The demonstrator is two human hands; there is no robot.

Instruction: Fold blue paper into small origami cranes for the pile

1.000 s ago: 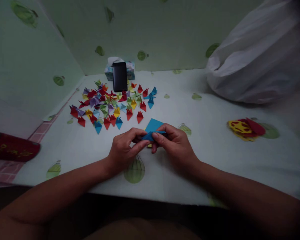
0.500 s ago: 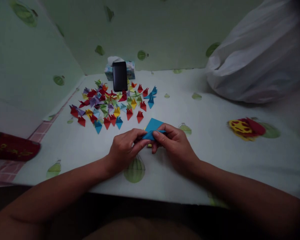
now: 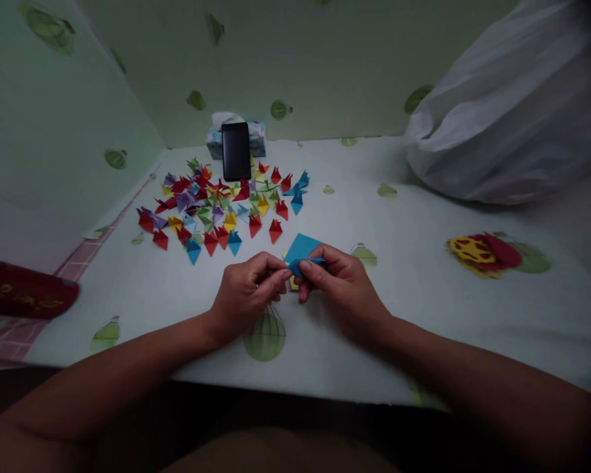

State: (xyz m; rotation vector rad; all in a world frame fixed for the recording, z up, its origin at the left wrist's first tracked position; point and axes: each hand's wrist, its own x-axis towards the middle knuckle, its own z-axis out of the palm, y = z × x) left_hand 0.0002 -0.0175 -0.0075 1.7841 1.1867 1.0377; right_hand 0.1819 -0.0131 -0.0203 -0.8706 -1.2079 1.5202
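Note:
My left hand (image 3: 249, 292) and my right hand (image 3: 342, 286) meet above the near middle of the table, both pinched on a small folded blue paper piece (image 3: 299, 265). Right behind the fingers a flat blue paper square (image 3: 301, 247) lies on the cloth, with a bit of yellow paper showing under it. Farther back to the left lies a spread of several small folded paper pieces (image 3: 221, 203) in red, blue, yellow, purple and green.
A black phone (image 3: 236, 150) leans on a tissue box (image 3: 256, 135) at the back. A large white plastic bag (image 3: 512, 112) fills the right rear. Red and yellow cut paper (image 3: 482, 253) lies at the right. A dark red pouch (image 3: 24, 289) sits off the table's left edge.
The blue piece between my fingers has been folded smaller and narrower; my fingertips have drawn closer together. Nothing else has moved.

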